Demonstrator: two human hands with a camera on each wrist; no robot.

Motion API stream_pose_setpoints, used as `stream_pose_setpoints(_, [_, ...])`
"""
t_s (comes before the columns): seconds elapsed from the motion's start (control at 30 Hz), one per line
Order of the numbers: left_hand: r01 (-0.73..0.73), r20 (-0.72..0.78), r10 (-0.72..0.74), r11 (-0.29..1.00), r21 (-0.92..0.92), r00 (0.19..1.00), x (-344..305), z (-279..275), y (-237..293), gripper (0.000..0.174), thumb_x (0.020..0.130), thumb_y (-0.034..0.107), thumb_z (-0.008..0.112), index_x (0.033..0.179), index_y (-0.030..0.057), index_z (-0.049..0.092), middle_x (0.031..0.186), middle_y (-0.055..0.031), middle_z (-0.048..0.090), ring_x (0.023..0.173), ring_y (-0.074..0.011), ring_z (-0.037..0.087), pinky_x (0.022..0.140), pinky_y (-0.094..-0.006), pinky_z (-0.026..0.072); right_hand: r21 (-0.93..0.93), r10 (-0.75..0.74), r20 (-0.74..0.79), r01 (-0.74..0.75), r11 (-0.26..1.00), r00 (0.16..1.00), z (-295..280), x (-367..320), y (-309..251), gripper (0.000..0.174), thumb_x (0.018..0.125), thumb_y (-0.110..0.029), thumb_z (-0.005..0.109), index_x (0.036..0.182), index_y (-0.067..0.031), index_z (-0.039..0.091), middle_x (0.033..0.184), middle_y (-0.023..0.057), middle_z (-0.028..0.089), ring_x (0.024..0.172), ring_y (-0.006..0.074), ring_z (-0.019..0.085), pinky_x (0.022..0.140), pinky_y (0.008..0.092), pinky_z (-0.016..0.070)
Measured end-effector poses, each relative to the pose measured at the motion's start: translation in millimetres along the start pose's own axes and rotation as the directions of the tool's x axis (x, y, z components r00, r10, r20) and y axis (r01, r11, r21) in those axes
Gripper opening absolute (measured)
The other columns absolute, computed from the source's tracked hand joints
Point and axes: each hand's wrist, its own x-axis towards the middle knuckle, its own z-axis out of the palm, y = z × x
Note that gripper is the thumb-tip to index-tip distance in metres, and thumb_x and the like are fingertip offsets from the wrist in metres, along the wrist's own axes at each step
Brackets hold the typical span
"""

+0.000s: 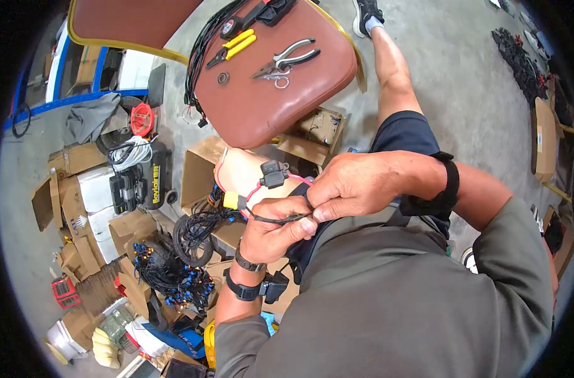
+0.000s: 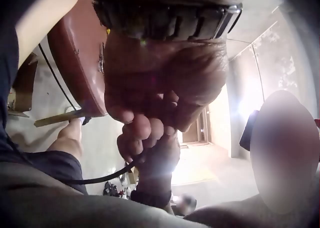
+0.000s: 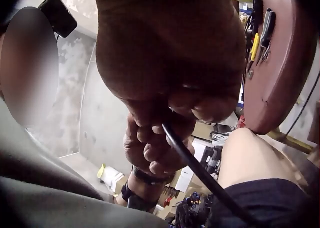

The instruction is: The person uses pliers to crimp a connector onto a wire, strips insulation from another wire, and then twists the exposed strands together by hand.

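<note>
Over the lap, my left hand grips a black cable between thumb and fingers. My right hand pinches the same cable right beside the left thumb, so the two hands meet. From the left hand's far side the cable leads to a yellow connector. Just above it sits a black inline fuse holder on a pinkish-red wire. In the right wrist view a length of black cable hangs from under the curled fingers. The exact spot where the fingertips meet is hidden.
A red-brown chair seat ahead bears yellow-handled wire strippers, pliers and a tape roll. Cardboard boxes, bundled black wires and an air compressor crowd the left floor.
</note>
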Motion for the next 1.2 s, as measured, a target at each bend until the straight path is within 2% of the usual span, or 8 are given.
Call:
stream_pose_setpoints(0.17, [-0.078, 0.127, 0.071, 0.996, 0.053, 0.989, -8, 6, -1, 0.019, 0.090, 0.007, 0.069, 0.075, 0.0017, 0.058, 0.063, -0.0045, 0.055, 0.057, -0.0143, 0.052, 0.052, -0.0307, 0.0383, 0.033, -0.051, 0.062, 0.049, 0.998, 0.997, 1, -3, -5, 0.030, 0.095, -0.021, 0.061, 0.076, -0.0005, 0.053, 0.068, 0.0152, 0.053, 0.066, 0.0390, 0.052, 0.060, 0.0441, 0.0410])
stream_pose_setpoints(0.43, [-0.044, 0.075, 0.062, 0.975, -0.217, 0.995, -26, 16, -16, 0.019, 0.085, 0.001, 0.070, 0.074, 0.0023, 0.055, 0.061, -0.0029, 0.051, 0.051, -0.0131, 0.043, 0.049, -0.0299, 0.0307, 0.039, -0.192, 0.086, 0.189, 0.981, 0.978, 4, 1, 0, 0.031, 0.094, -0.020, 0.063, 0.074, 0.0000, 0.050, 0.067, 0.0149, 0.050, 0.066, 0.0387, 0.051, 0.059, 0.0444, 0.0401])
stream_pose_setpoints(0.67, [-0.013, 0.048, 0.025, 0.972, -0.236, 0.999, -36, 12, -25, 0.019, 0.084, 0.005, 0.071, 0.074, 0.0025, 0.056, 0.059, -0.0011, 0.048, 0.050, -0.0110, 0.040, 0.047, -0.0302, 0.0283, 0.031, -0.138, 0.095, 0.136, 0.990, 0.986, 0, 0, 0, 0.032, 0.093, -0.021, 0.063, 0.073, -0.0003, 0.050, 0.066, 0.0151, 0.050, 0.065, 0.0397, 0.052, 0.058, 0.0444, 0.0400])
stream_pose_setpoints(0.87, [0.063, 0.011, -0.062, 0.976, -0.209, 0.998, -38, 13, -17, 0.014, 0.084, 0.007, 0.070, 0.078, -0.0013, 0.061, 0.056, -0.0014, 0.051, 0.047, -0.0099, 0.044, 0.045, -0.0282, 0.0320, 0.020, -0.097, 0.095, 0.095, 0.995, 0.991, -2, -4, 4, 0.033, 0.094, -0.022, 0.063, 0.072, -0.0010, 0.051, 0.065, 0.0153, 0.051, 0.064, 0.0395, 0.051, 0.057, 0.0437, 0.0400])
stream_pose_setpoints(0.97, [0.149, -0.066, -0.171, 0.955, -0.256, 0.983, -37, 11, -17, 0.014, 0.085, 0.008, 0.068, 0.079, -0.0038, 0.063, 0.056, -0.0018, 0.054, 0.046, -0.0095, 0.048, 0.045, -0.0256, 0.0346, -0.008, -0.061, 0.077, 0.062, 0.998, 0.995, -10, -2, 4, 0.032, 0.094, -0.022, 0.064, 0.073, -0.0011, 0.051, 0.065, 0.0153, 0.052, 0.063, 0.0383, 0.051, 0.057, 0.0428, 0.0401])
stream_pose_setpoints(1.03, [0.084, -0.090, -0.123, 0.933, -0.349, 0.988, -30, 4, -17, 0.015, 0.087, 0.007, 0.064, 0.078, -0.0046, 0.064, 0.065, -0.0071, 0.061, 0.053, -0.0106, 0.054, 0.049, -0.0243, 0.0403, -0.043, -0.033, 0.056, 0.035, 0.998, 0.998, -17, 2, 3, 0.032, 0.094, -0.022, 0.064, 0.073, -0.0009, 0.053, 0.066, 0.0151, 0.052, 0.063, 0.0366, 0.051, 0.057, 0.0419, 0.0404])
stream_pose_setpoints(1.1, [-0.078, -0.255, 0.057, 0.995, -0.070, 0.965, -22, 1, -16, 0.020, 0.091, 0.011, 0.061, 0.078, -0.0038, 0.060, 0.064, -0.0117, 0.057, 0.053, -0.0178, 0.054, 0.048, -0.0295, 0.0415, -0.006, 0.027, 0.010, -0.027, 1.000, 1.000, -20, 5, -2, 0.027, 0.094, -0.019, 0.064, 0.077, -0.0006, 0.055, 0.068, 0.0137, 0.056, 0.063, 0.0330, 0.055, 0.059, 0.0398, 0.0426])
stream_pose_setpoints(1.2, [-0.204, -0.462, 0.131, 0.973, -0.111, 0.877, -11, -8, -25, 0.020, 0.097, 0.015, 0.061, 0.087, -0.0016, 0.063, 0.074, -0.0113, 0.063, 0.060, -0.0165, 0.057, 0.056, -0.0285, 0.0467, 0.060, 0.118, -0.109, -0.112, 0.992, 0.987, -13, 7, -7, 0.018, 0.093, -0.015, 0.063, 0.085, -0.0005, 0.058, 0.072, 0.0117, 0.062, 0.066, 0.0277, 0.061, 0.061, 0.0368, 0.0462])
